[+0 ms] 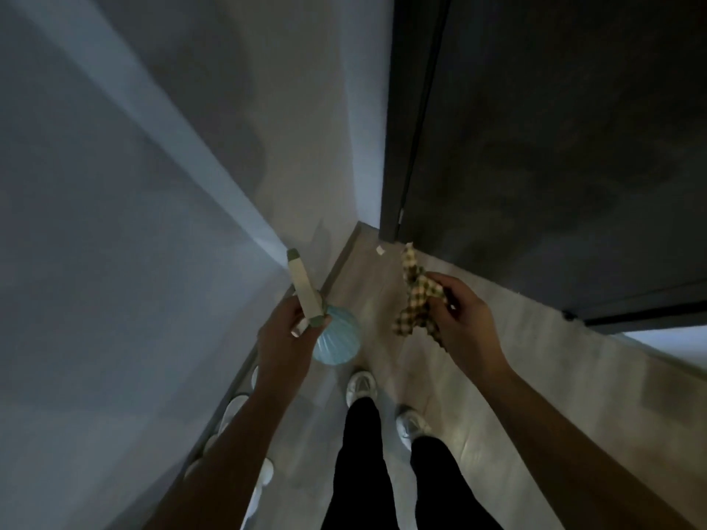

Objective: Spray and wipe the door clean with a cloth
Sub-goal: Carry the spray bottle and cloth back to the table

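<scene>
The dark grey door (pixel 554 147) fills the upper right, with its frame edge running down to the floor. My left hand (pixel 285 340) grips a spray bottle (pixel 336 340) with a ribbed light-blue body and a long cream nozzle head pointing up and away. My right hand (pixel 459 319) pinches a crumpled checked yellow-and-brown cloth (pixel 415 300), held in the air a little short of the door's lower part. Neither the bottle nor the cloth touches the door.
A pale wall (pixel 191 185) stands at the left and meets the door frame in a corner. Several white shoes (pixel 233 411) line the skirting at the lower left. My own feet in white trainers (pixel 361 386) stand on the light floor (pixel 516 376).
</scene>
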`<state>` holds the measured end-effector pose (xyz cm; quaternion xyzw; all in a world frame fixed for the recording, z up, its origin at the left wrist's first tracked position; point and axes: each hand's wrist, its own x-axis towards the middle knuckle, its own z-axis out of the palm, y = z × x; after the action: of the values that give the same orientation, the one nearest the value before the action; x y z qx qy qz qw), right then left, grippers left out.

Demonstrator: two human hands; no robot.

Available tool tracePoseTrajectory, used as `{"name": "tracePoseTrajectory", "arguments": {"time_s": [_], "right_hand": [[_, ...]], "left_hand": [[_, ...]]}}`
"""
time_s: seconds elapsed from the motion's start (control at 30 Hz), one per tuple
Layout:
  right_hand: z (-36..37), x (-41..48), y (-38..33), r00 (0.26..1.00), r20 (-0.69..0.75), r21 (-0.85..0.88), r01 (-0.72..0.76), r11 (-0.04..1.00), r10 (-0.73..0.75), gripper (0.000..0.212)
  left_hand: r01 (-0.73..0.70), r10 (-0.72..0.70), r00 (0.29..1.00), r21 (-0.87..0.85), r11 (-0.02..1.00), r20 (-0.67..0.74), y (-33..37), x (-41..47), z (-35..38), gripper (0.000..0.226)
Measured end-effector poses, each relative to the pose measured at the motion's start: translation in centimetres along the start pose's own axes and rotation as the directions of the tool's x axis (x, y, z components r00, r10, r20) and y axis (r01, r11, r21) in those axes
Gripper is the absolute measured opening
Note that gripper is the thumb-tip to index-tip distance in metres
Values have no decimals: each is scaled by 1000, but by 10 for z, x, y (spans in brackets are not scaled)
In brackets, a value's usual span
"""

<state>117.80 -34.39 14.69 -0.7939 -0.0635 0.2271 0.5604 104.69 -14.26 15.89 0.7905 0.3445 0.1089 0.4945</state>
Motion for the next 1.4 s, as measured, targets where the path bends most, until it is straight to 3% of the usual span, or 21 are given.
{"name": "tracePoseTrajectory", "arguments": {"time_s": [0.27, 0.57, 0.7, 0.83, 0.9, 1.07, 1.17, 1.27, 1.4], "right_hand": [[-15, -70, -56, 946, 267, -91, 216, 972, -185, 30], [16, -127, -59, 746, 615, -113, 404, 908, -256, 31], [51, -159, -65, 628, 737, -95, 461, 882, -250, 32], [91, -202, -68, 520, 809, -61, 539, 840, -274, 32], [111, -229, -63, 476, 838, -57, 562, 825, -266, 33], [158, -317, -34, 429, 862, -23, 565, 825, -270, 34], [182, -375, -16, 396, 885, -5, 534, 846, -244, 33], [205, -425, -5, 354, 914, -6, 506, 863, -201, 33], [226, -465, 1, 327, 927, -9, 509, 861, -183, 33]], "left_hand": [[31, -64, 919, -91, 995, -389, 31, -134, -44, 31], [60, -136, 737, -137, 989, -662, 5, -283, -61, 39], [106, -180, 649, -147, 983, -739, -12, -344, -67, 38], [178, -257, 532, -191, 965, -807, -35, -403, -81, 64], [222, -294, 494, -208, 953, -818, -52, -433, -88, 65], [291, -350, 424, -240, 926, -835, -95, -526, -111, 36], [325, -365, 437, -234, 916, -822, -113, -583, -127, 40], [341, -415, 386, -290, 894, -824, -130, -627, -142, 51], [383, -444, 300, -320, 867, -844, -150, -664, -156, 38]]}}
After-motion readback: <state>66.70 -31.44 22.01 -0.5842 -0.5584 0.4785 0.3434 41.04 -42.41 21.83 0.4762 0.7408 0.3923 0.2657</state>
